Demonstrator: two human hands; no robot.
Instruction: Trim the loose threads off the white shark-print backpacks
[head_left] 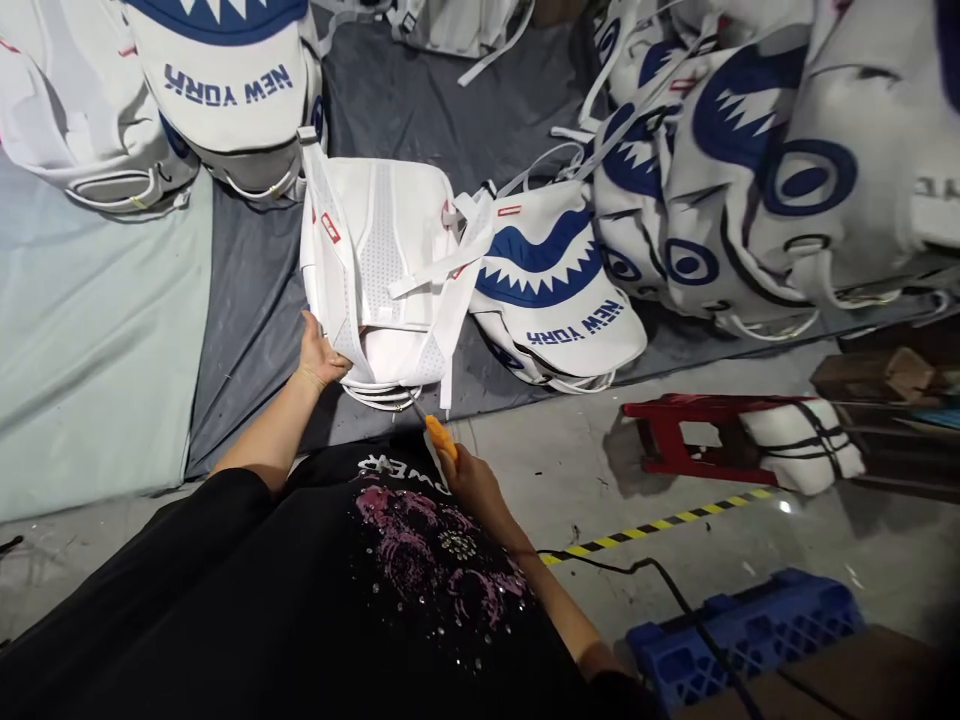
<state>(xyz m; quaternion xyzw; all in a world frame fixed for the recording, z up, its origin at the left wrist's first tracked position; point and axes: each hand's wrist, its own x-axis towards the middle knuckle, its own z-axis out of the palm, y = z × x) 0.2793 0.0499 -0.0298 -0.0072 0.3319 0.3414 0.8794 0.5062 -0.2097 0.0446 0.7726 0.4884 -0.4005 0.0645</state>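
"Fingers of my right hand [471, 482] wrap an orange-handled, thin metal tool [441, 438]."

"Pointing where?"

"Away, leftward: its long axis runs to the near edge of the white fabric backpack [412, 190]."

"Your left hand [321, 358]?"

"Nearer, touching the bag's left corner, thumb spread; whether pinching, I can't tell."

Light is brightest on the white backpack [401, 240] mid-frame; the floor [540, 470] glints at right, the lower-right corner darkens.
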